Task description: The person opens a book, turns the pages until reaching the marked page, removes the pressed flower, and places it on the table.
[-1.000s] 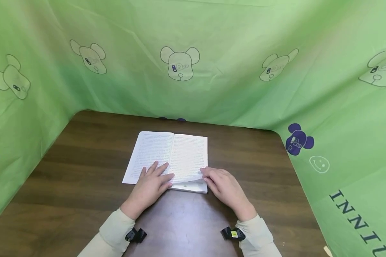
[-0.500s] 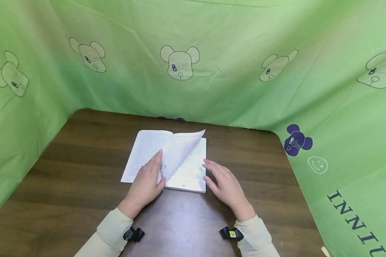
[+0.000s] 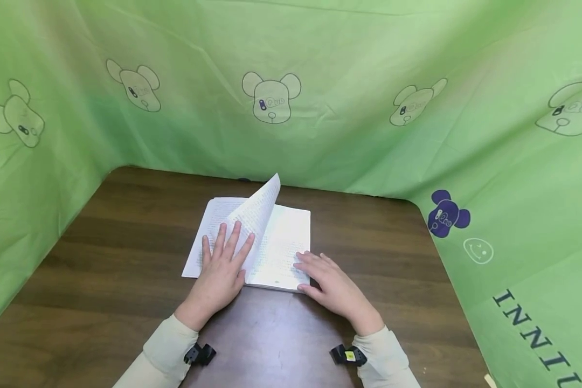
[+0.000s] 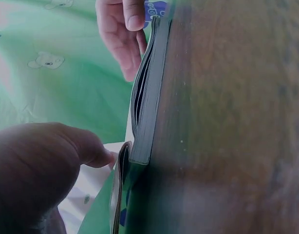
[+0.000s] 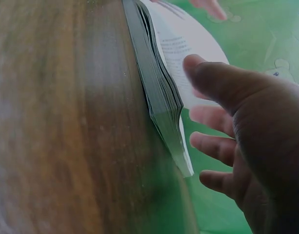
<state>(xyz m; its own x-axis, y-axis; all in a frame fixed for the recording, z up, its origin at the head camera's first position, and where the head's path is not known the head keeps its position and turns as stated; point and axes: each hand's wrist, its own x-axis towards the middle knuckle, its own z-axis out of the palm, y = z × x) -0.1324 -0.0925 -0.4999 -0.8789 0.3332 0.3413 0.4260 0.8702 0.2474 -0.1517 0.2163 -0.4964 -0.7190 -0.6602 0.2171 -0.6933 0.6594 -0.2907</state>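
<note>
An open book (image 3: 286, 231) with printed text lies on the wooden table, its right block of pages thicker than the left. One page (image 3: 259, 207) stands half turned, its far corner raised and its near part leaning over the left side. My left hand (image 3: 218, 275) is spread over that page and the left half, fingers apart, thumb near the spine. My right hand (image 3: 332, 283) is at the book's lower right edge, its relaxed fingertips over the right page. In the right wrist view the right hand's thumb (image 5: 213, 78) and fingers are apart, with nothing between them.
The dark wooden table (image 3: 126, 242) surrounds the book. A green cloth (image 3: 349, 134) with bear-head drawings hangs behind and at both sides of the table. Black wrist cameras (image 3: 200, 354) sit on both wrists, below light sleeves (image 3: 167, 350).
The page lifted from the right side has swung over the spine to the left. My left hand has spread onto it. The right hand has let go of the page and now reaches over the right half.
</note>
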